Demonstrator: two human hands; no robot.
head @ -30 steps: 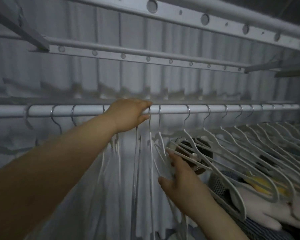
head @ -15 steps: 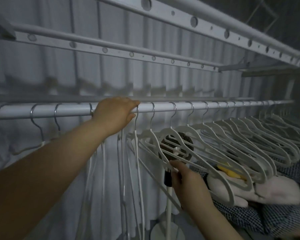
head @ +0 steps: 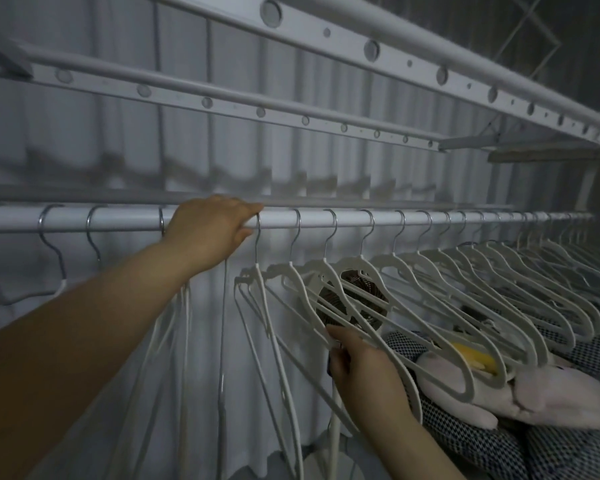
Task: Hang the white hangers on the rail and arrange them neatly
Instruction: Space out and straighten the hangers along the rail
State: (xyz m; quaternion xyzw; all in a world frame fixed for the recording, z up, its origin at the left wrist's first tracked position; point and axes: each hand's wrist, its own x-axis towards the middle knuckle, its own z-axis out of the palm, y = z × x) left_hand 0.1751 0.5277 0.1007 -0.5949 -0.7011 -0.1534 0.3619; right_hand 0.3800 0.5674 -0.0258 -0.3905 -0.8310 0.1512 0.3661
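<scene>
Head view is showing the left hand [head: 212,230] gripping the rail [head: 347,220] while the right hand [head: 364,372] is pinching a white hanger [head: 305,304] by its arm, likely light, stiff and free-swinging.

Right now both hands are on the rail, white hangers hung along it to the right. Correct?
No. Head view: only the left hand is on the rail; the right hand is lower, touching the white hangers. They do hang to the right.

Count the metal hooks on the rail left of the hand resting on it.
3 hooks: one near the picture's left edge, one right of it, one against the left hand. Others may hide behind it.
</scene>
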